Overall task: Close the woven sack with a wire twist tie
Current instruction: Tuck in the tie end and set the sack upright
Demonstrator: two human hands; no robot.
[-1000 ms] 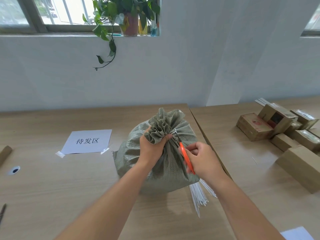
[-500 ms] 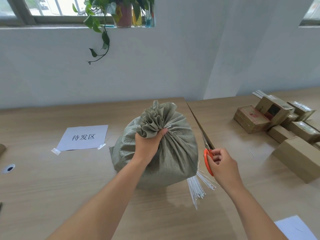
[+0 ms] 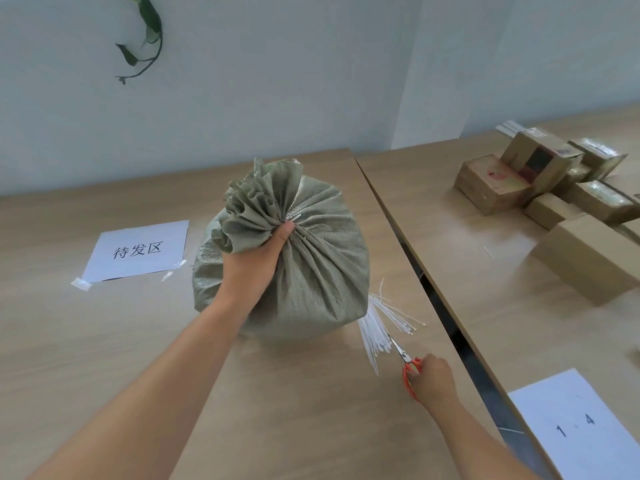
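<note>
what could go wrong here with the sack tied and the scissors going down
1. The scissors in the right hand point at the loose white ties; setting them down there could scatter the bundle.
2. The left hand grips the sack neck; if the tie is loose, letting go may reopen the gathers.

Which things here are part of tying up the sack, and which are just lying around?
In use:
grey-green woven sack
left hand gripping its gathered neck
right hand holding orange-handled scissors
bundle of white ties

Lying about:
brown cardboard boxes
white paper sign with printed characters
white sheet with numbers
</note>
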